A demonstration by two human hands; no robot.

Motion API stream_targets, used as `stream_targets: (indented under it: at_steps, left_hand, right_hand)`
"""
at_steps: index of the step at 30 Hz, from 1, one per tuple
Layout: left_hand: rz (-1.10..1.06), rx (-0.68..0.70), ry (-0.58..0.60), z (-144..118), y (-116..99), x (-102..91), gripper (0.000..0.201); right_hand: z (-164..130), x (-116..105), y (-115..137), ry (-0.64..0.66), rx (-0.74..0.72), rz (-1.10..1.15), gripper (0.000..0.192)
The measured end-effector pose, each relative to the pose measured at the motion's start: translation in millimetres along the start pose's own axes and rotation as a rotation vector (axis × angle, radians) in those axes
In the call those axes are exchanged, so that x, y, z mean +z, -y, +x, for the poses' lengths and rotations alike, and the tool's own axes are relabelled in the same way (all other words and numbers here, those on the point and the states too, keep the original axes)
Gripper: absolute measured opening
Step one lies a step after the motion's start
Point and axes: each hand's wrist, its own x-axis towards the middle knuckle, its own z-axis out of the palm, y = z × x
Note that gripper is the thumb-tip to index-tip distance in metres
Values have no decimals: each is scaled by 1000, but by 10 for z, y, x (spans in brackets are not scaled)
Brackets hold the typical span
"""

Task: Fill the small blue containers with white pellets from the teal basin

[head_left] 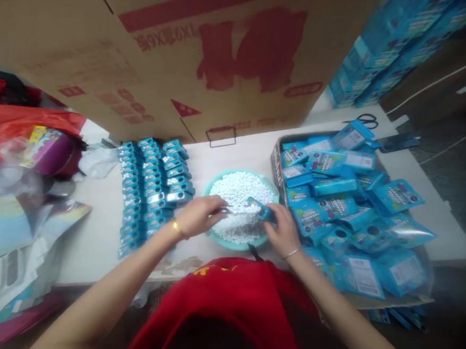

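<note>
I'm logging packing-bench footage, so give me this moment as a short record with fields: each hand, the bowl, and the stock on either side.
left hand: over the bowl, fingers pinched on a thin silvery tool; what it is cannot be told
right hand: holds a small blue packet at the bowl's near right
bowl: round teal plastic bowl full of small white pellets
left stock: rows of small blue packets on the white table
right stock: loose blue printed boxes heaped on a cardboard tray
behind: large brown cardboard carton
</note>
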Motion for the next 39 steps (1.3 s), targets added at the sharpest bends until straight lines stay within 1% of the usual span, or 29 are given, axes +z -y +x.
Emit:
stream_targets:
  at_steps: [3,6,9,11,12,14,15,16,18,20,21,22,23,24,26,28,29,31,32,34,36,39]
  left_hand:
    - [258,-31,138,97,-265,-243,20]
    - [474,-62,230,184,-556,-383,19]
    - [579,-54,271,238,-821,-428,17]
    - [611,-24,263,241,-927,-434,18]
    - [620,-8,245,229,-942,-436,18]
    - [611,9,182,171,-869,-428,17]
    - [592,-1,139,124,-775,-411,16]
    - [566,-26,94,67,-644,-376,16]
    - [510,-141,25,-67,-296,-230,17]
    - [463,-311,16,-191,92,39,18]
    - [432,-380,46,-234,269,216,16]
    - [394,-424,71,-256,418,412,15]
    - [336,-436,86,-252,533,617,14]
    - [268,-438,81,-221,610,821,14]
    - [110,-429,28,-91,666,1184,16]
    - [-17,-418,-36,79,640,1440,18]
    - [-57,-414,-59,155,621,1521,20]
    - [-99,-402,-81,247,602,1595,24]
    - [-108,-398,-84,257,608,1595,24]
    - [-143,-385,-94,211,639,1535,23]
    - [-193,-354,-111,108,668,1409,21]
    - [-248,-267,-152,-49,636,1116,23]
  right_hand:
    - [-1,53,62,9,-30,-3,41]
    - [-10,91,111,10,-49,16,40]
    - [-15,117,136,8,-59,37,37]
    - [-17,125,135,8,-63,43,37]
    - [-19,125,129,11,-63,43,37]
    - [-26,115,107,19,-54,42,36]
    - [-32,105,91,24,-43,43,36]
    - [-40,92,74,32,-26,48,36]
    - [-59,60,38,33,45,77,35]
    - [-81,23,3,2,166,134,38]
    - [-92,3,-12,-15,239,176,39]
    - [-101,-16,-26,-26,312,223,41]
    - [-110,-35,-40,-29,375,270,42]
    - [-118,-52,-52,-23,423,308,42]
    - [-135,-78,-75,-3,464,341,41]
    - [-157,-88,-97,0,450,322,42]
    - [-171,-87,-107,3,441,312,42]
    - [-205,-74,-122,9,439,308,43]
    - [-224,-65,-128,11,443,309,44]
    - [-259,-52,-136,6,444,302,44]
    - [-280,-54,-137,-11,424,270,44]
    - [-267,-85,-116,-21,372,186,42]
